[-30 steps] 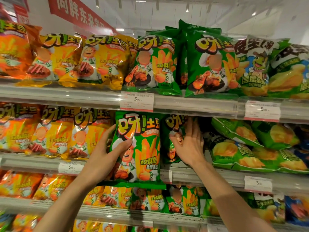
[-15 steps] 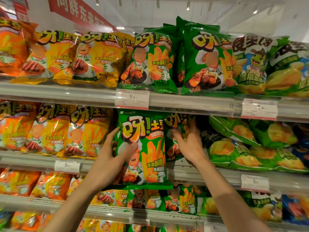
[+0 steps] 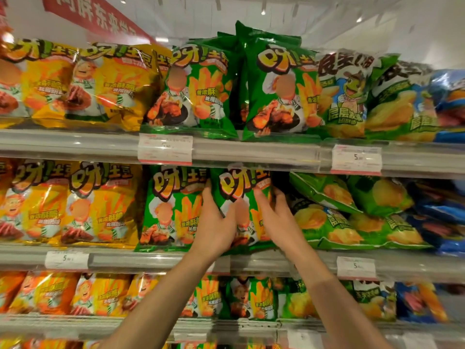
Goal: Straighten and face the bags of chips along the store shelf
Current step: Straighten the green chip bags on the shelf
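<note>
A person stands at a snack aisle, both bare arms reaching up to the middle shelf (image 3: 264, 263). At the centre of the view, a green bag of chips (image 3: 241, 195) stands upright between the two hands. The left hand (image 3: 216, 222) grips its left edge, thumb over the front, fingers hidden behind. The right hand (image 3: 274, 217) holds the right edge, fingers curled round the side. At nine o'clock of it, touching, stands a matching green bag (image 3: 173, 207), already facing forward. At three o'clock, green bags of potato crisps (image 3: 334, 222) lie slumped and tilted. The step in hand looks like seating this bag square beside its twin. Next, the slumped bags likely need lifting upright.
</note>
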Demonstrator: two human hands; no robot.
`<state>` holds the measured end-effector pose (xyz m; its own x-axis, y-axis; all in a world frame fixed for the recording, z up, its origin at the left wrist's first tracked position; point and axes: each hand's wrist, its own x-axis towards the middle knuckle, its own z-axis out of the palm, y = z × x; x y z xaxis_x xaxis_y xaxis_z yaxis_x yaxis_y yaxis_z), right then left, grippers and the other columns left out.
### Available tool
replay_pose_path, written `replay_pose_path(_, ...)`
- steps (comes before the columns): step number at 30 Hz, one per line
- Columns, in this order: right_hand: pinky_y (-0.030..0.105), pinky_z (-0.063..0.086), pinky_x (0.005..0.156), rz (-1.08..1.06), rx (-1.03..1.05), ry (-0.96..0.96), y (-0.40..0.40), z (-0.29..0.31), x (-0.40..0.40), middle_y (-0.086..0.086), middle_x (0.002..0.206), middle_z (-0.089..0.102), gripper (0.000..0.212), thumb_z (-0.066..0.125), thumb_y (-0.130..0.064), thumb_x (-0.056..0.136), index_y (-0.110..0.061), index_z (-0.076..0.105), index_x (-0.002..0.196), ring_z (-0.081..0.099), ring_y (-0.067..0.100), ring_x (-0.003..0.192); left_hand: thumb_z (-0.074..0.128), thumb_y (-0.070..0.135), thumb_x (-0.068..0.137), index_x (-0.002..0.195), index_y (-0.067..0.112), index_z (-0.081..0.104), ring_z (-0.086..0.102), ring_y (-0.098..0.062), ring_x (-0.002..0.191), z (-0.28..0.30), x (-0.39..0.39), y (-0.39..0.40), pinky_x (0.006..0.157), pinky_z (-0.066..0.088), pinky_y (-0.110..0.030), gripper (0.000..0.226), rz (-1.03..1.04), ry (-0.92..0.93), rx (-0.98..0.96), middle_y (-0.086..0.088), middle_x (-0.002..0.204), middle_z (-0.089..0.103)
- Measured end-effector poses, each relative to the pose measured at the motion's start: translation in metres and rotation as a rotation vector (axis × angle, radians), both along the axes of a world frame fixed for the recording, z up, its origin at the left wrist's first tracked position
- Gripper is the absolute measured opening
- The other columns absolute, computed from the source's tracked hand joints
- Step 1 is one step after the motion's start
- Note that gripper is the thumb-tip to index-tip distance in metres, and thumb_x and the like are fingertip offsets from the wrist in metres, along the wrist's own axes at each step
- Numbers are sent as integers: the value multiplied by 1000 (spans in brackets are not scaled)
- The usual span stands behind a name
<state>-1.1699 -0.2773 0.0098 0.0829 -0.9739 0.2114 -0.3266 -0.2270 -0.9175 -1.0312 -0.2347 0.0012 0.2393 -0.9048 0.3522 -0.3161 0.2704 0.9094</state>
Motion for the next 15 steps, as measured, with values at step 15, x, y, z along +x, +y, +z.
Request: replay_pose_path(15,42,23,117,-109,-60,61,-11,-31,11,7,154,31,76,34,-65,97,-23,16,158,27,25,145,49,39,102,146,39,19,34,2,132,-16,-9,-8,102,31,-12,53,-21,-60,-4,35,129,38)
